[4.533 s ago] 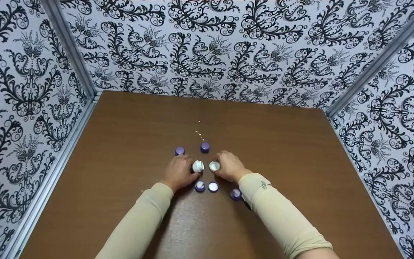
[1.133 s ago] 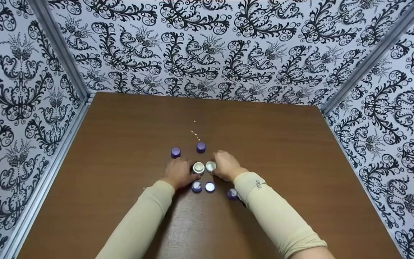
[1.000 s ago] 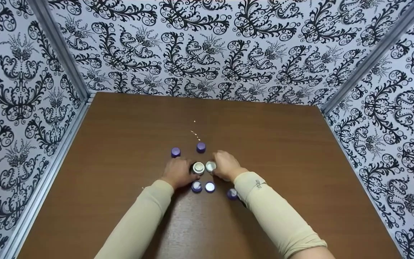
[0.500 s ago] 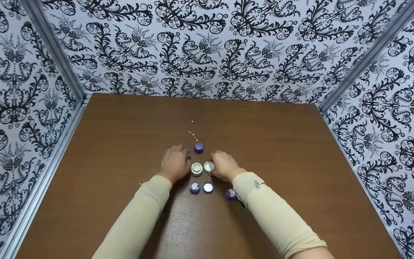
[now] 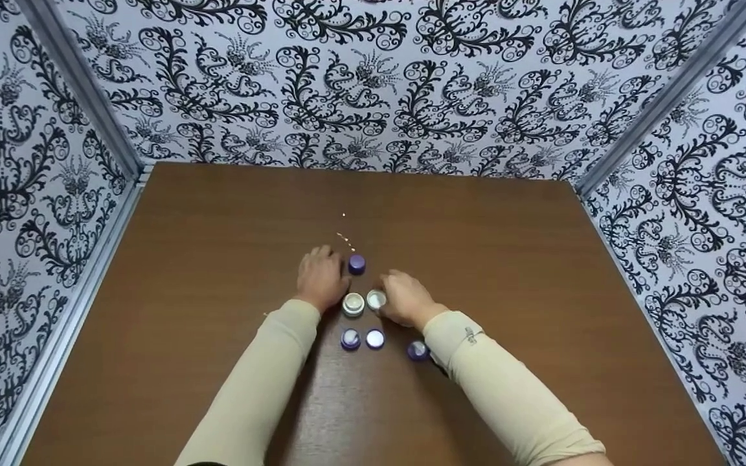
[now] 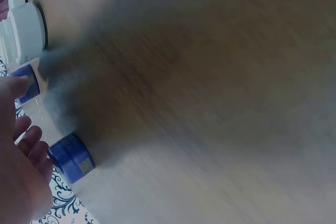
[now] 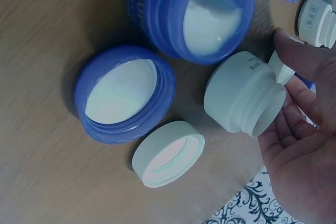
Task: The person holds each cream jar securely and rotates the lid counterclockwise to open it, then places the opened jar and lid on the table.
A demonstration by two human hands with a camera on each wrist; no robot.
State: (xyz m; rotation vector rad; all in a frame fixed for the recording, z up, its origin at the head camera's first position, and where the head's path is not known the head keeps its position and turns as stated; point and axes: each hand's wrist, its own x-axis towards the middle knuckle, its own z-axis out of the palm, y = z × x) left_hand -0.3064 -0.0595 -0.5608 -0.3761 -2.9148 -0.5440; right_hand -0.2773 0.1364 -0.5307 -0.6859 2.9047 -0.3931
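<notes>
Left grip (image 5: pixel 322 279) has moved forward from the open white jar (image 5: pixel 353 305), thumb and fingers apart, holding nothing beside a purple jar (image 6: pixel 72 159), while the right grip (image 5: pixel 405 301) pinches a white lid (image 5: pixel 376 299) near the white jar on the counter (image 5: pixel 509 285).

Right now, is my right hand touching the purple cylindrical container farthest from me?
Apart: the head view shows brown wooden table between your right hand and the purple container.

Pale specks (image 5: pixel 346 241): beyond left hand (image 5: pixel 322 277)
Brown tabletop (image 5: pixel 509 272): around right hand (image 5: pixel 406 299)
Scrolled wall (image 5: pixel 360 84): beyond hands
Grey posts (image 5: pixel 78 84): 2, likewise
</notes>
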